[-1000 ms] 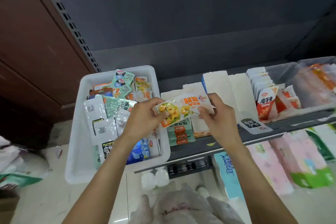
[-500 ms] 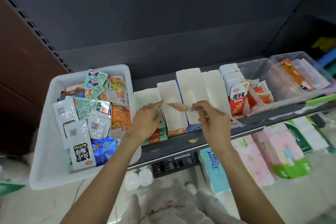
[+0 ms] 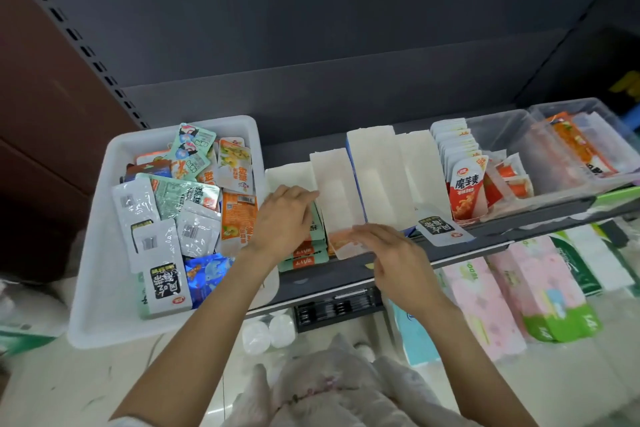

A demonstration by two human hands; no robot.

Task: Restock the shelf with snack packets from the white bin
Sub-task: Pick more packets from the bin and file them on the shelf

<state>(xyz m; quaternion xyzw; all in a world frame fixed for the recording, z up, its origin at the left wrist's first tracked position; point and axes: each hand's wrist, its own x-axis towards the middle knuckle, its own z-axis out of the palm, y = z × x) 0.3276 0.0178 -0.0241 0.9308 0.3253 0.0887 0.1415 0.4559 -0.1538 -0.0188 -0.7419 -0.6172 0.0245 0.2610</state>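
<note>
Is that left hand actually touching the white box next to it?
Touching. In the head view, the left hand has its fingertips against the near edge of the white box, with no gap showing.

White bin (image 3: 93, 253) of mixed snack packets (image 3: 180, 204) beside shelf (image 3: 381, 270).

The dark shelf (image 3: 346, 274) carries a white bin (image 3: 104, 305), white cartons (image 3: 377, 177) and clear tubs (image 3: 512, 149).

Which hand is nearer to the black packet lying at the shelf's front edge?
The right hand. It hovers just left of the black packet, over the orange packet row. The left hand is farther left, on the green packets beside the white bin.
</note>
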